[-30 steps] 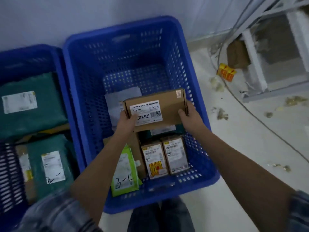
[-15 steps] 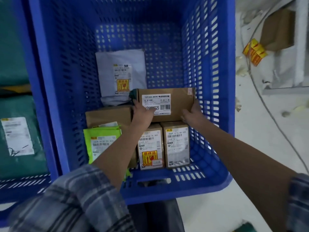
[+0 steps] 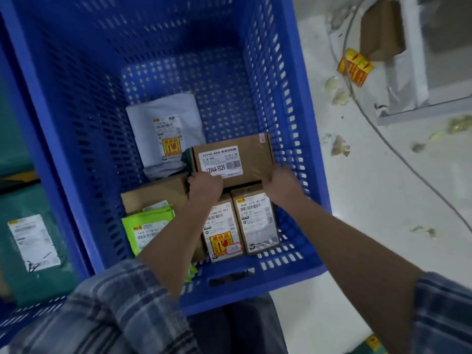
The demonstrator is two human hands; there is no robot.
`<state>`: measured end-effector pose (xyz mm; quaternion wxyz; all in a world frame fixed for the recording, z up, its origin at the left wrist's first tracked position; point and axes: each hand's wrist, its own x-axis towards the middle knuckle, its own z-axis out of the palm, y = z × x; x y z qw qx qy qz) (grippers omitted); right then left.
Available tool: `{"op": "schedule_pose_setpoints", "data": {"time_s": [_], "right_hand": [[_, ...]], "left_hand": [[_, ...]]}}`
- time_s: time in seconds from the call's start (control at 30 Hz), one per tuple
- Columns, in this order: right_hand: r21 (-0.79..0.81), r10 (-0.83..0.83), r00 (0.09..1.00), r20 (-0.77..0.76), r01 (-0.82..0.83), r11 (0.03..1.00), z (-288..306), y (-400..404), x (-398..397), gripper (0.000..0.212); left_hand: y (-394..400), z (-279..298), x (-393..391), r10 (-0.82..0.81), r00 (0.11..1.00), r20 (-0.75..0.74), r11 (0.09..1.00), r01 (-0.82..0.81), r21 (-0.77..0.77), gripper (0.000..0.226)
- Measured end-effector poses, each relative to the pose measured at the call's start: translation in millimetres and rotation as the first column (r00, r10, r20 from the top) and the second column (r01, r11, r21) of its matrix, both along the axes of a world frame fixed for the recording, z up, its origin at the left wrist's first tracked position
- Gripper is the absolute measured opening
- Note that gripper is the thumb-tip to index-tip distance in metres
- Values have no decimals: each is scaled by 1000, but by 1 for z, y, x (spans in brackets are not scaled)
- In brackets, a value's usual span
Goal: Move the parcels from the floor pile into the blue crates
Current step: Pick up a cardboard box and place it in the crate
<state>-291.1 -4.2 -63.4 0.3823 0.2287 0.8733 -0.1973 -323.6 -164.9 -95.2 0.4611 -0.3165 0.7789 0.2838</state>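
A brown cardboard box (image 3: 245, 154) with a white barcode label lies low inside the blue crate (image 3: 286, 72), against its right wall. My left hand (image 3: 204, 186) grips the box's near left corner and my right hand (image 3: 282, 185) grips its near right corner. Just in front of it stand two small labelled boxes (image 3: 240, 226). A grey mailer bag (image 3: 166, 134) lies behind and to the left. A plain brown box (image 3: 153, 195) and a green bag (image 3: 148, 228) fill the crate's near left.
A second blue crate (image 3: 15, 154) on the left holds teal parcels (image 3: 30, 241). On the white floor to the right lie a cable (image 3: 398, 154), paper scraps, a yellow-red packet (image 3: 355, 66) and a brown box (image 3: 383, 31) by a white frame.
Both hands lowered the brown box from above the crate down into it, onto the parcels by the right wall. The view moved closer over the crate.
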Motion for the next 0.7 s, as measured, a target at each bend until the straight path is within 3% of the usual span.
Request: {"op": "schedule_pose_setpoints", "data": {"time_s": [0.07, 0.13, 0.23, 0.33, 0.37, 0.43, 0.57, 0.63, 0.7], "right_hand": [[-129, -173, 976, -130, 157, 979, 23, -6, 18, 29], [-290, -383, 889, -250, 309, 906, 49, -8, 38, 22], [-307, -591, 709, -385, 506, 806, 88, 3, 74, 17], [-282, -762, 479, -436, 731, 621, 116, 21, 117, 13], [-274, -808, 411, -422, 792, 546, 122, 29, 133, 14], [-259, -906, 301, -299, 888, 381, 131, 44, 164, 13], [-235, -975, 78, 208, 972, 28, 134, 73, 236, 14], [-206, -940, 72, 334, 979, 2, 132, 78, 274, 13], [-175, -936, 43, 350, 984, -20, 127, 79, 312, 11]], "left_hand": [[3, 15, 6, -26, 999, -19, 999, 26, 18, 49], [6, 34, 12, -112, 991, -72, 993, 114, 32, 39], [10, 70, 19, -295, 943, -155, 955, 294, -35, 33], [14, 103, 27, -431, 870, -239, 902, 423, -90, 27], [17, 113, 28, -409, 880, -240, 912, 398, -97, 27], [25, 126, 30, -403, 879, -256, 915, 386, -115, 28], [59, 147, 50, -302, 865, -401, 949, 314, -36, 28], [84, 163, 71, -291, 812, -505, 938, 347, 18, 25], [112, 172, 99, -408, 699, -587, 869, 495, -14, 23]]}}
